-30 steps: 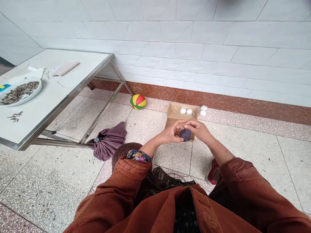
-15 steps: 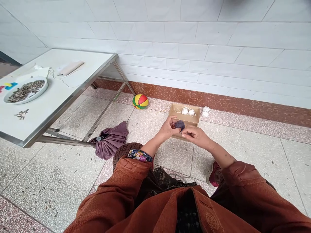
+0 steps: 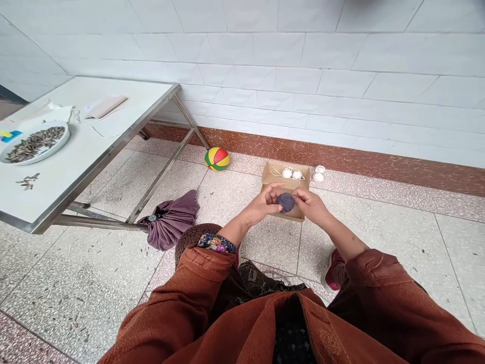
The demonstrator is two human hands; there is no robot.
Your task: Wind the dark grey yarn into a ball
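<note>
A dark purple-grey ball of yarn [image 3: 285, 202] is held between the thumb and fingers of my left hand [image 3: 265, 202]. At its right edge, my right hand [image 3: 309, 205] has thumb and fingertips pinched together on the yarn; the strand itself is too thin to make out. Both hands are over the near part of an open cardboard box [image 3: 268, 174] on the floor. Inside the box, toward the back, lie two white balls of yarn [image 3: 291, 173] with loose ends trailing. More white yarn balls [image 3: 319, 174] sit on the floor just right of the box.
A multicoloured ball [image 3: 217, 158] rests by the wall, near the leg of a white metal-framed table [image 3: 125, 121]. On that table are a white dish [image 3: 65, 139] of seed-like pieces and a folded cloth-like item [image 3: 107, 106]. A folded purple umbrella [image 3: 172, 220] lies on the speckled floor.
The yarn ball has moved slightly right and toward me and has turned in my left hand. My right hand has gone from the ball's lower edge up to its right side.
</note>
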